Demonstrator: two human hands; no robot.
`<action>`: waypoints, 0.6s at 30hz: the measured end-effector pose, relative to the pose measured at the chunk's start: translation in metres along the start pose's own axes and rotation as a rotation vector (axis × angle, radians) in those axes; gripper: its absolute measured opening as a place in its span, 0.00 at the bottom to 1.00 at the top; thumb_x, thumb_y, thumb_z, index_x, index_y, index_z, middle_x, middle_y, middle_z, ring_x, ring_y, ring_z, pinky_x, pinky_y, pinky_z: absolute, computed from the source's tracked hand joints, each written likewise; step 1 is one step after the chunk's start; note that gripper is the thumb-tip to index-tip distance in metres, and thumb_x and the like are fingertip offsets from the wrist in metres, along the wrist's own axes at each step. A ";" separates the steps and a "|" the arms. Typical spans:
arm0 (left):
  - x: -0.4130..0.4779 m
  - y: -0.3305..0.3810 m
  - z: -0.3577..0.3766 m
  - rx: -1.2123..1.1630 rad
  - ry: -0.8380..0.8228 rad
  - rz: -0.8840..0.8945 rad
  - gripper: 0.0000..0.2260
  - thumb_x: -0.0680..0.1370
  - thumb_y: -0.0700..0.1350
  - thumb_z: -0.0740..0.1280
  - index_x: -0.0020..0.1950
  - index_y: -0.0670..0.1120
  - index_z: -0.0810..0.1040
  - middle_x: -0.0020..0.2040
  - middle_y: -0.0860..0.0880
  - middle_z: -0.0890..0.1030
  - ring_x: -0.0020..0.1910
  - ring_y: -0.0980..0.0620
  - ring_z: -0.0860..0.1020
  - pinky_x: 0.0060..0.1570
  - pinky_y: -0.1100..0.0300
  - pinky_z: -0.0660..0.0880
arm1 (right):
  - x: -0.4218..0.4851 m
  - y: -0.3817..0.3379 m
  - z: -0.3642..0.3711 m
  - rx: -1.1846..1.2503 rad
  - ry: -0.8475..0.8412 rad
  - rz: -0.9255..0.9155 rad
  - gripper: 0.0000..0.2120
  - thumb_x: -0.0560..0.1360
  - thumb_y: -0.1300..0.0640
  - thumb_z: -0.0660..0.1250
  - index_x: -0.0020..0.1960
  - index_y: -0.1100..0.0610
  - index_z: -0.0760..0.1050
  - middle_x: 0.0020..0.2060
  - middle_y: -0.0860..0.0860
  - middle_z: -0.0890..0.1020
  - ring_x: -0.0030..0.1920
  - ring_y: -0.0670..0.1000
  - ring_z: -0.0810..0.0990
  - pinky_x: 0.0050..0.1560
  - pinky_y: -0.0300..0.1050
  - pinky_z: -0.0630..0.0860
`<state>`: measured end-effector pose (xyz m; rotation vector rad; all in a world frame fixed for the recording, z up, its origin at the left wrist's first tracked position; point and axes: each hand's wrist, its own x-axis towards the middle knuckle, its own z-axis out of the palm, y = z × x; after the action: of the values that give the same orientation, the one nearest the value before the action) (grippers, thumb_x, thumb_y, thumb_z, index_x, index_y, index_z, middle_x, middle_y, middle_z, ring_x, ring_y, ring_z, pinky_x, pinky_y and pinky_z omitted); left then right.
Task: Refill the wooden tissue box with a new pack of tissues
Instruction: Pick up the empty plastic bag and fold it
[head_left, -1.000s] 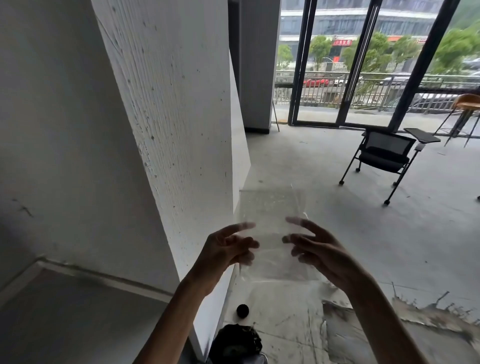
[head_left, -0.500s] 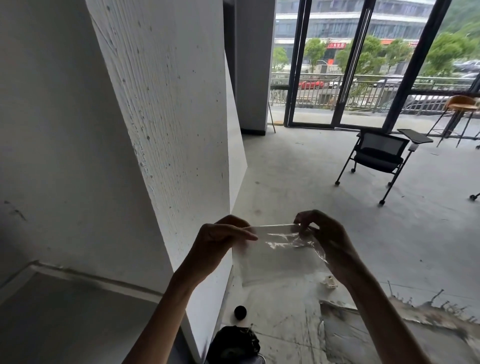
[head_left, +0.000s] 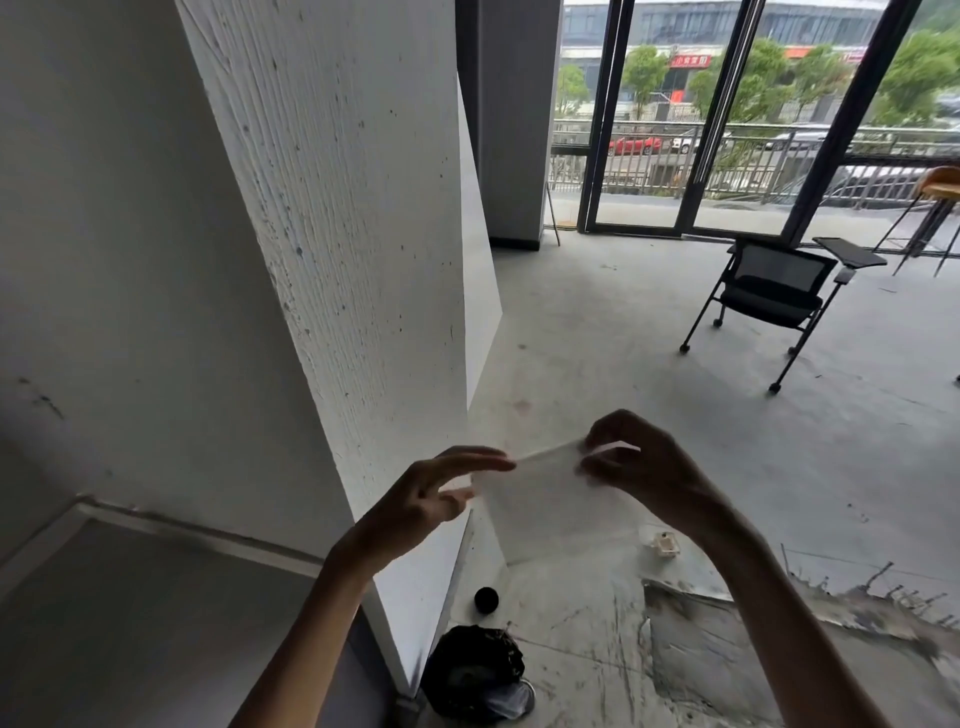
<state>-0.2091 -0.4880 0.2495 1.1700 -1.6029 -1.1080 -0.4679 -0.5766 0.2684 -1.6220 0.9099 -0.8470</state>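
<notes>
Both hands are on it. The left hand (head_left: 421, 499) pinches the upper left corner of a clear plastic film (head_left: 550, 509) between thumb and forefinger. The right hand (head_left: 644, 467) curls its fingers over the upper right corner, so the sheet hangs stretched between them in mid-air.

The film looks empty, most likely the wrapper off the new pack, so this reads as the tidy-up step. The wooden tissue box and the tissues themselves are out of view, and I cannot tell whether the refill is done.

The black bin bag (head_left: 475, 670) sits on the floor below, at the foot of the white pillar (head_left: 353, 260) — the likely target. Getting there calls for gathering the film into one hand, bringing it down and to the left, and letting go only over the bag's mouth, because film this light will drift.

- **Left:** it is tight, with the pillar's sharp corner just beside the left wrist.
- **On the floor:** a small black ball (head_left: 487, 599) lies near the bag, and a small white object (head_left: 662, 545) lies under the right wrist.
- **Right and ahead:** the concrete floor (head_left: 597, 338) gives open room for moving, and the black chair (head_left: 774, 291) stands well apart.
</notes>
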 end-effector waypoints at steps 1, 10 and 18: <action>-0.002 0.002 0.002 -0.028 0.033 -0.001 0.23 0.76 0.31 0.59 0.66 0.51 0.77 0.67 0.53 0.76 0.69 0.55 0.72 0.69 0.53 0.69 | 0.002 0.002 0.003 -0.096 0.008 -0.022 0.11 0.70 0.69 0.73 0.46 0.55 0.76 0.45 0.52 0.83 0.41 0.53 0.83 0.44 0.50 0.77; 0.012 -0.035 0.033 0.144 0.269 -0.182 0.08 0.76 0.49 0.70 0.49 0.45 0.81 0.43 0.49 0.85 0.43 0.53 0.83 0.47 0.53 0.80 | 0.009 0.018 0.051 -0.545 0.070 -0.149 0.40 0.71 0.49 0.73 0.76 0.39 0.53 0.72 0.48 0.68 0.66 0.44 0.69 0.67 0.45 0.68; -0.013 -0.128 0.076 -0.280 0.482 -0.558 0.09 0.75 0.51 0.71 0.46 0.46 0.82 0.44 0.45 0.84 0.44 0.49 0.81 0.47 0.49 0.78 | -0.011 0.140 0.090 0.205 0.035 0.555 0.19 0.73 0.56 0.73 0.62 0.57 0.77 0.46 0.55 0.85 0.44 0.51 0.84 0.46 0.51 0.81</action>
<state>-0.2501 -0.4842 0.1056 1.5882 -0.7420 -1.2191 -0.4145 -0.5503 0.1127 -1.0982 1.1811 -0.5557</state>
